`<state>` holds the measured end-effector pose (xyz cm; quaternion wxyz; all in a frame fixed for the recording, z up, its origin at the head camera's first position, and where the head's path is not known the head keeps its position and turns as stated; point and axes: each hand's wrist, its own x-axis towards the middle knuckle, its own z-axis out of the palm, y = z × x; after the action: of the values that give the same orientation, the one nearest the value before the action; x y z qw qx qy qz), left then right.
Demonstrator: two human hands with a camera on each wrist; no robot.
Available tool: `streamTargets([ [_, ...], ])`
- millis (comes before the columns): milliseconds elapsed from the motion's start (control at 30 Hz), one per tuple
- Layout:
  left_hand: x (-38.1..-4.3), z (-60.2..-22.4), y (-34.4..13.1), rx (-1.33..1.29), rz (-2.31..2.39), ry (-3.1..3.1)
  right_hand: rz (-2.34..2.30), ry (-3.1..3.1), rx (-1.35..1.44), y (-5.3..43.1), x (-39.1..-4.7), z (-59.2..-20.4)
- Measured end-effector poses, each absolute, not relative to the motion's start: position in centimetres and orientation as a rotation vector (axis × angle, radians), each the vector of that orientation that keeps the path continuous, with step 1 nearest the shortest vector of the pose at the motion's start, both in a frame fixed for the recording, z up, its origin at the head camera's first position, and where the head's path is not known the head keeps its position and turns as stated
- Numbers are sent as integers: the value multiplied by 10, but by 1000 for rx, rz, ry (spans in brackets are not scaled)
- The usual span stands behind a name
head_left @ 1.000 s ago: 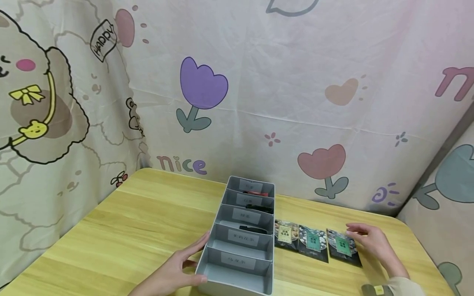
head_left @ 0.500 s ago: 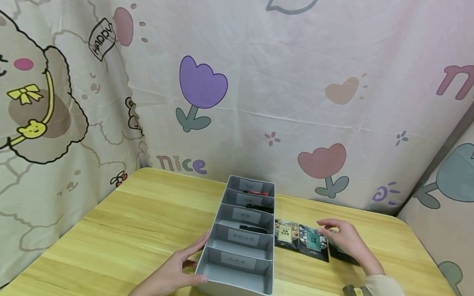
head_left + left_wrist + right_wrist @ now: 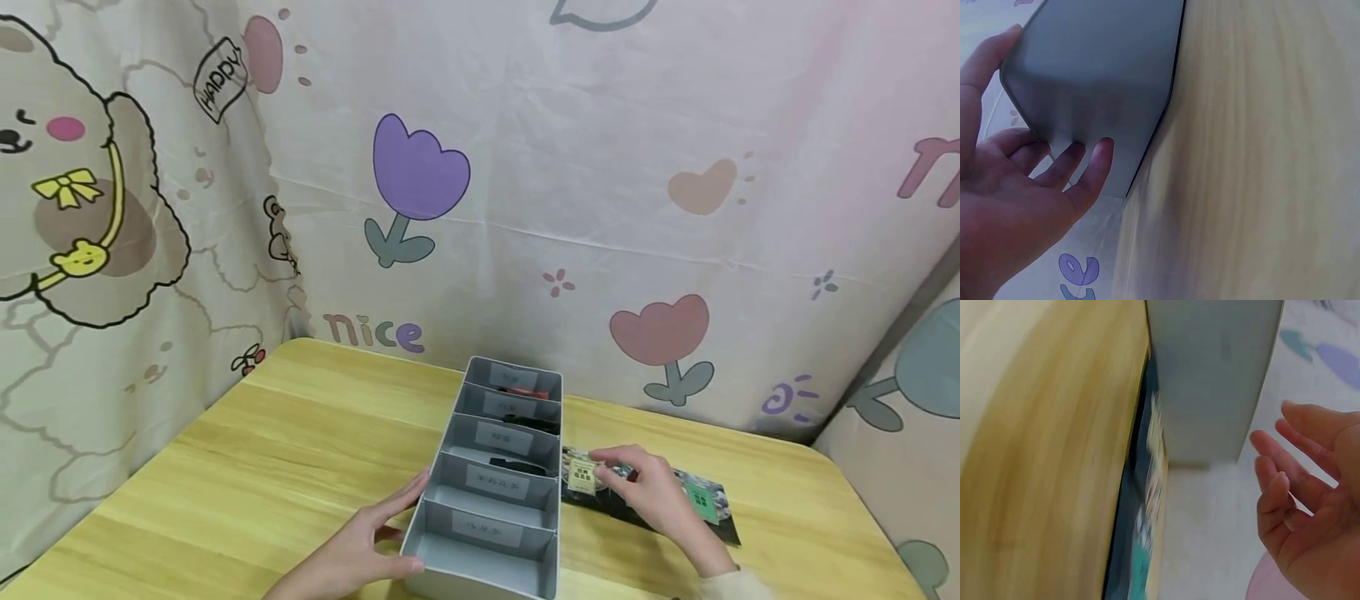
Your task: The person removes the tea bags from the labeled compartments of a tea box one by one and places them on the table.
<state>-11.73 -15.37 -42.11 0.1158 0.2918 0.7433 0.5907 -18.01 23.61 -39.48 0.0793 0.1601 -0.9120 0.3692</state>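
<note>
A long grey divided storage box (image 3: 480, 587) stands on the table, its labelled dividers making several compartments. My left hand (image 3: 352, 542) holds its near left corner, thumb at the front rim and fingers along the side wall; in the left wrist view the fingertips press the grey wall (image 3: 1091, 75). My right hand (image 3: 651, 490), fingers loosely bent with nothing between them, is over a row of dark flat packets right of the box. Thumb and forefinger are above the packet with the yellow label (image 3: 581, 478). The middle packet is mostly hidden by the hand; a green-labelled packet (image 3: 712, 504) lies at the right.
A red item (image 3: 527, 393) lies in the farthest compartment, and dark packets (image 3: 517, 466) lie in the two after it. The two nearest compartments (image 3: 480, 567) show bare floors. Behind the wooden table (image 3: 322, 417) hangs a printed curtain (image 3: 517, 183).
My right hand has moved left along the row, from the right-hand packet past the middle one to the yellow-labelled one. The left hand stays on the box, and the packets lie where they were.
</note>
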Motion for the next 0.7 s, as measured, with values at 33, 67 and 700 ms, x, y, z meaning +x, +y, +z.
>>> streamTargets([
  [33, -117, -421, -153, 857, 1734, 2176, 1108, -2713, 506, 233, -179, -394],
  [67, -118, -421, -153, 855, 1737, 2174, 1104, -2702, 538, 229, -179, -393],
  [700, -118, -423, -154, 827, 1715, 2216, 1104, -2743, 926, 190, -191, -372],
])
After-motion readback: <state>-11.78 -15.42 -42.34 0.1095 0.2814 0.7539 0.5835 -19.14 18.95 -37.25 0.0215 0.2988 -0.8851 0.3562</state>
